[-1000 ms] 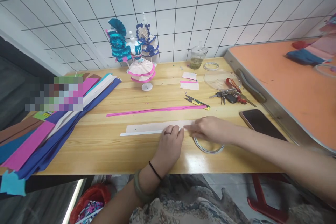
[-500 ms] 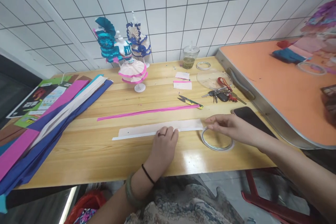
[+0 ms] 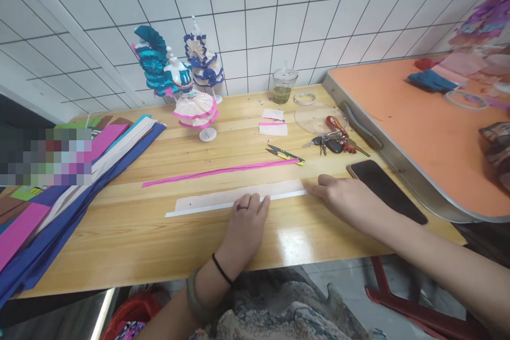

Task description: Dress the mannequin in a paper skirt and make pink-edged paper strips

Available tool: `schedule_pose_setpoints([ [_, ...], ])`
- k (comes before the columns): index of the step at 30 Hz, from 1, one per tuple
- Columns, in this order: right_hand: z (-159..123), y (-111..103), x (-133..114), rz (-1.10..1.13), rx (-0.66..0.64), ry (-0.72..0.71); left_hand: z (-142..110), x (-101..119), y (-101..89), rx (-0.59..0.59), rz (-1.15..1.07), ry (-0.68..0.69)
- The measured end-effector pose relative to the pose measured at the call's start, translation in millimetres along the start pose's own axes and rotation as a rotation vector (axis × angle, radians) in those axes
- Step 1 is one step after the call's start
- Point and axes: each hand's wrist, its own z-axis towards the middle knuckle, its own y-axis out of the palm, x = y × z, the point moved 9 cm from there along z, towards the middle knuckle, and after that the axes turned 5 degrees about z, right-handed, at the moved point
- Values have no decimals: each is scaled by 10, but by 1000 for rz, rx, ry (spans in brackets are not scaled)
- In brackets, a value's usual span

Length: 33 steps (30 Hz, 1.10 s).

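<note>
A pale crepe paper strip (image 3: 215, 197) lies on the wooden table with white double-sided tape (image 3: 199, 210) along its near edge. The tape sticks out past the strip's left end. My left hand (image 3: 246, 223), fingers bent, presses the strip and tape down near the middle. At the strip's right end my right hand (image 3: 342, 199) is closed, thumb and fingers pinching the tape's end. The tape roll is out of sight. Beyond lies a narrow folded pink strip (image 3: 215, 172), its right end over yellow-and-black thread snips (image 3: 285, 154).
Dress-form figures in paper clothes (image 3: 195, 103) stand by the tiled wall. Folded crepe paper (image 3: 119, 154) lies left. Toward the back are a cup (image 3: 285, 85), a tape roll (image 3: 304, 99) and keys (image 3: 334, 141). A phone (image 3: 386, 191) lies beside my right forearm, near an orange board (image 3: 398, 117).
The tape roll that hung below my right fingers no longer shows. My right hand has turned palm down, closing at the strip's end. My left hand stays on the strip; the view has shifted slightly.
</note>
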Motion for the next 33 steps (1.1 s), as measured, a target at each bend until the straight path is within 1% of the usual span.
schedule_pose_setpoints([
  [2, 32, 63, -55, -99, -96, -24, -1, 1, -8, 1, -8, 3],
  [4, 54, 108, -118, -148, -147, -68, -1, 3, -13, -2, -15, 4],
  [6, 60, 132, -162, -177, -157, -95, 0, 2, -23, 1, -19, 1],
  [10, 33, 181, -169, -210, -167, -86, 2, -5, -41, 10, -17, -15],
  [19, 6, 268, -117, -206, -178, -71, 2, -13, -23, -6, -29, -23],
  [24, 9, 273, -109, -178, -170, -84, 25, -18, -43, -15, -7, -21],
  [27, 8, 276, -111, -181, -168, -81, 54, 0, -71, -60, 25, -70],
  [29, 3, 268, -125, -179, -163, -83, 78, 28, -110, -78, 39, -142],
  [31, -4, 258, -140, -172, -158, -85, 107, 84, -162, -60, 26, -222],
  [33, -11, 265, -150, -169, -162, -87, 151, 191, -197, -18, -13, -253],
])
